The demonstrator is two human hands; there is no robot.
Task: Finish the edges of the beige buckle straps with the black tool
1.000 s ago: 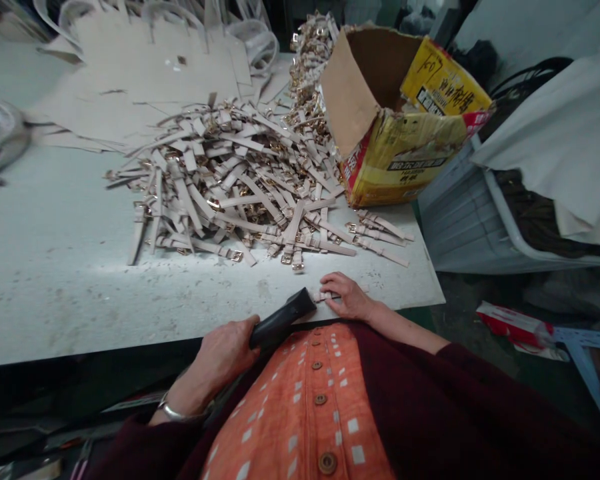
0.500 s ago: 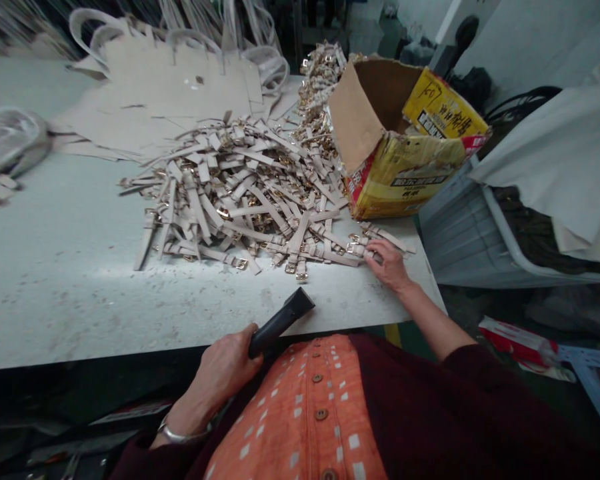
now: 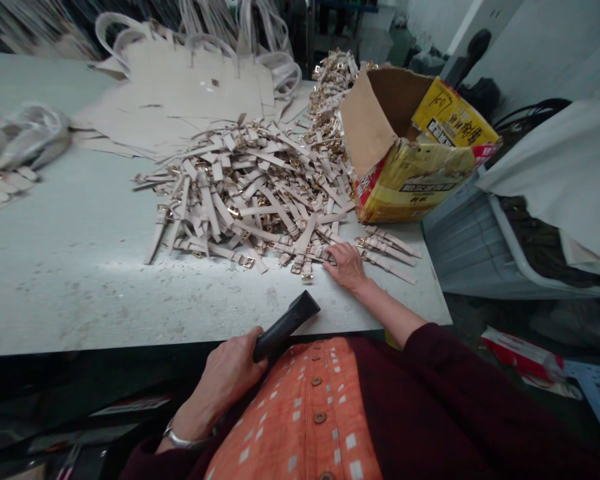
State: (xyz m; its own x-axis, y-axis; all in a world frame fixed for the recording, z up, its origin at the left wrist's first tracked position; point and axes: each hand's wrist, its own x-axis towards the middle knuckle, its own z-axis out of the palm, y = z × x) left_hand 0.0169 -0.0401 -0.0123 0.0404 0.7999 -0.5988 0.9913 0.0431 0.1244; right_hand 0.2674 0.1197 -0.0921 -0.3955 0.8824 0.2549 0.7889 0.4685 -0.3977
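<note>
My left hand [image 3: 235, 363] is wrapped round a black tube-shaped tool with a wide flat nozzle [image 3: 287, 327], held over the table's front edge. My right hand [image 3: 347, 265] is at the lower right edge of a large pile of beige buckle straps [image 3: 250, 180]. Its bent fingers close on a strap [image 3: 325, 259] there, whose end is partly hidden under them. Just right of this hand, several buckle straps [image 3: 387, 257] lie side by side, their gold buckles toward the pile.
A torn yellow cardboard box [image 3: 415, 187] stands open behind the separate straps. Flat beige panels with handles [image 3: 180, 87] lie at the back of the table [image 3: 70, 267]. Wrapped handles [image 3: 25, 140] are at the left. Past the right edge stands a grey bin [image 3: 460, 233] with cloth over it.
My right hand has moved left, from the separate straps to the edge of the pile, uncovering the straps it was touching. The left hand still holds the black tool; the view has shifted slightly.
</note>
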